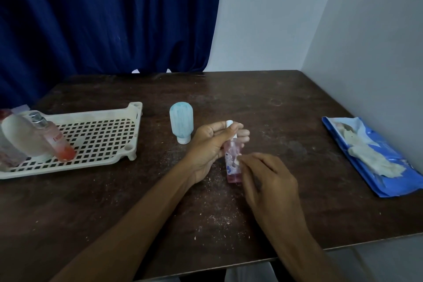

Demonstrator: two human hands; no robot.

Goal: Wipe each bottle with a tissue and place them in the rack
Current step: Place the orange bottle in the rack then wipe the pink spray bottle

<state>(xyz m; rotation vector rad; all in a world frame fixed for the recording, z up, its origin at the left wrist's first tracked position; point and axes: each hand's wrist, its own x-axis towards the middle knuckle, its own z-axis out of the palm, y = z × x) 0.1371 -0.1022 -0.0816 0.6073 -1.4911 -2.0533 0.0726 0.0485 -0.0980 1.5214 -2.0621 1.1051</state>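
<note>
My left hand (211,142) grips the top of a small pink bottle (232,162) with a white cap, held upright over the middle of the dark table (263,103). My right hand (267,178) pinches a small white tissue piece (237,160) against the bottle's side. A pale blue bottle (182,121) stands cap-down on the table, just left of my left hand. The cream perforated rack (103,137) lies at the left and holds a frosted white bottle (21,135) and a pink spray bottle (56,139), both leaning.
A blue tissue packet (375,160) with white tissues pulled out of it lies at the right, near the wall. A blue curtain hangs behind the table. Tissue crumbs are scattered over the tabletop near its front edge.
</note>
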